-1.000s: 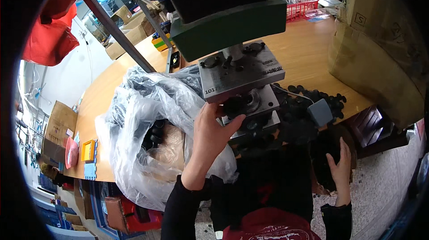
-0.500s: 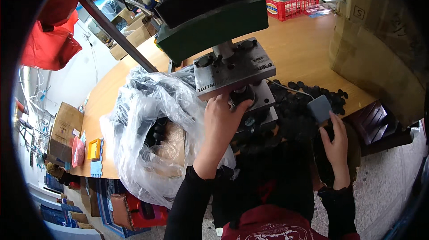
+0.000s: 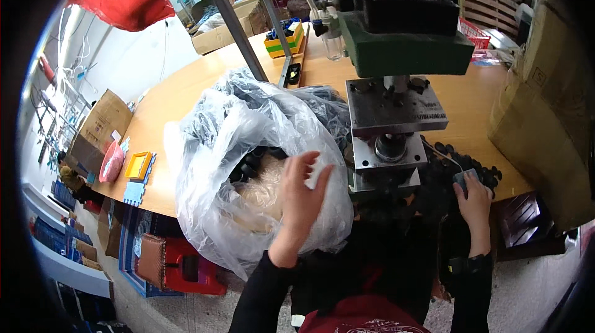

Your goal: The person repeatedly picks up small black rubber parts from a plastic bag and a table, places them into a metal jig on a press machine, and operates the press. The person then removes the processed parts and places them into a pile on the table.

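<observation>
My left hand (image 3: 300,193), fingers apart and nothing in it, hovers over a clear plastic bag (image 3: 201,147). Inside the bag's mouth lie several round black parts (image 3: 249,164) beside brown cardboard. To the right stands a press with a green head (image 3: 403,48) and a metal die, its upper plate (image 3: 396,110) raised above the lower block (image 3: 365,154). A round dark piece (image 3: 390,147) sits on the lower block. My right hand (image 3: 476,206) is closed over a small blue-grey box (image 3: 462,178) on a cable. Many black discs (image 3: 443,193) are heaped beside the press.
A large cardboard box (image 3: 527,110) rises at the right table edge. Behind the press are a red crate (image 3: 474,34) and a metal post (image 3: 232,20). A yellow tray (image 3: 138,165) and pink basket (image 3: 112,162) sit at left, with a red stool (image 3: 192,271) below.
My left hand has left the die and moved to the left over the bag. My right hand has closed over the blue-grey box. The whole view has shifted, placing the press farther right.
</observation>
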`<state>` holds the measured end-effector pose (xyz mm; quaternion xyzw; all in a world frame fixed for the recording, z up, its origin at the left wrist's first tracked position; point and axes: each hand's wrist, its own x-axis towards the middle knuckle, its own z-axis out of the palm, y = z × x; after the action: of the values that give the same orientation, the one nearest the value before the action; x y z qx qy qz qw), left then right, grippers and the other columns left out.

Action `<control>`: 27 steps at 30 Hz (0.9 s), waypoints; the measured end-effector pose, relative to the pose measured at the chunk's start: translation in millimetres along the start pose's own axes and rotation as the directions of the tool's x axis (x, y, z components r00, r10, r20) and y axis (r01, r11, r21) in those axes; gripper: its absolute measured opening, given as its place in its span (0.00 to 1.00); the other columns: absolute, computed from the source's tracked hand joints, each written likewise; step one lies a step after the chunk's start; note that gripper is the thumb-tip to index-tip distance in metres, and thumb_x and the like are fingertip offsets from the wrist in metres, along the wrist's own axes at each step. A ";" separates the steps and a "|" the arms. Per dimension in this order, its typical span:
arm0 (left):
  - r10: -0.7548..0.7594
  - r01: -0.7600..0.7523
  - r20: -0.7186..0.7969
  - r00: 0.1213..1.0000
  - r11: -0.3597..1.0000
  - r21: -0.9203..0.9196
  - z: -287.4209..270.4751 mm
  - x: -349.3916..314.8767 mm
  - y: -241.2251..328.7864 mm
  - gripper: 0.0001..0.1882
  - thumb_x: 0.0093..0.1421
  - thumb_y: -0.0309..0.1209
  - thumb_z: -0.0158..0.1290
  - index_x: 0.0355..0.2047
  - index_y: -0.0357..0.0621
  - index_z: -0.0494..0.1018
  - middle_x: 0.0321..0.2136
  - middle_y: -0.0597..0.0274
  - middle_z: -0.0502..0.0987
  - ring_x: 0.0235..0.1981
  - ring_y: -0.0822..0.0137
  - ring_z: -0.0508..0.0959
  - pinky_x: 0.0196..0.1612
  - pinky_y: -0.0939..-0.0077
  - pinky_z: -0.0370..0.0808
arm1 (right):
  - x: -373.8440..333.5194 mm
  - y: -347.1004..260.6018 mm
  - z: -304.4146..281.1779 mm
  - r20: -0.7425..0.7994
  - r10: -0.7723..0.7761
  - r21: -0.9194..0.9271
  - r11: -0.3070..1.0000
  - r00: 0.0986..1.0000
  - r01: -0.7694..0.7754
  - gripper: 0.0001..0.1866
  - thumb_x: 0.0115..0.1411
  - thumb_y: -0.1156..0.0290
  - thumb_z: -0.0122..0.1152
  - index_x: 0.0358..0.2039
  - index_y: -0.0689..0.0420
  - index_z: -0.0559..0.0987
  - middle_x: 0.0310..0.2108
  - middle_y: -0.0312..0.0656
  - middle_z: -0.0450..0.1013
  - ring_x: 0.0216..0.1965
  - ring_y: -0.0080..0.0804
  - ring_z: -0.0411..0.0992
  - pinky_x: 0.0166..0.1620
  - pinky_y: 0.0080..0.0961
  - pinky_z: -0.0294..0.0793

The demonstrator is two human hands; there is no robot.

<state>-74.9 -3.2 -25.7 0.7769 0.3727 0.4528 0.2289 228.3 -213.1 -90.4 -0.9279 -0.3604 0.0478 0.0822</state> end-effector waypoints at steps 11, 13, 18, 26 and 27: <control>-0.149 0.062 0.033 0.988 0.589 0.806 -63.2 21.5 -195.3 0.21 0.49 0.30 0.61 0.42 0.39 0.67 0.30 0.52 0.78 0.34 0.53 0.80 0.34 0.62 0.77 | -23.5 -46.9 -3.2 -0.432 -0.208 0.468 0.780 0.878 0.415 0.25 0.66 0.59 0.53 0.58 0.61 0.70 0.58 0.51 0.66 0.62 0.46 0.62 0.61 0.39 0.61; -0.077 0.008 0.053 0.996 0.637 0.771 -65.3 17.2 -175.1 0.22 0.50 0.29 0.61 0.43 0.39 0.67 0.30 0.53 0.77 0.33 0.53 0.79 0.34 0.62 0.76 | -29.4 -72.4 -23.5 -0.459 -0.278 0.425 0.765 0.844 0.484 0.24 0.65 0.61 0.55 0.56 0.62 0.71 0.56 0.51 0.68 0.60 0.45 0.64 0.60 0.39 0.62; -0.115 0.000 0.117 0.987 0.713 0.701 -75.5 5.6 -168.8 0.34 0.46 0.21 0.59 0.54 0.43 0.61 0.44 0.48 0.70 0.47 0.45 0.71 0.49 0.57 0.71 | -19.9 -127.1 -38.5 -0.509 -0.377 0.345 0.734 0.774 0.585 0.26 0.60 0.61 0.61 0.55 0.62 0.70 0.52 0.52 0.70 0.56 0.48 0.66 0.58 0.39 0.63; -0.334 0.382 0.223 0.916 0.895 -0.231 -94.0 -19.2 -65.8 0.32 0.49 0.20 0.62 0.52 0.43 0.61 0.45 0.59 0.68 0.41 0.72 0.76 0.48 0.74 0.73 | -7.4 -194.6 -54.7 -0.478 -0.193 0.737 0.442 0.857 0.511 0.26 0.55 0.62 0.69 0.48 0.65 0.72 0.43 0.46 0.74 0.46 0.35 0.72 0.50 0.30 0.69; -0.321 0.403 0.273 0.907 0.851 -0.336 -91.0 -25.4 -63.7 0.31 0.49 0.21 0.62 0.52 0.41 0.62 0.45 0.58 0.69 0.41 0.71 0.76 0.48 0.75 0.73 | -3.6 -193.3 -53.9 -0.477 -0.187 0.732 0.456 0.859 0.506 0.26 0.55 0.62 0.69 0.47 0.65 0.73 0.43 0.47 0.74 0.46 0.35 0.72 0.50 0.31 0.69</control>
<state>-186.1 17.8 -39.2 0.6747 0.3909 0.3820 0.4959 105.8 -81.4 -1.2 -0.6704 -0.4572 0.0409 0.5830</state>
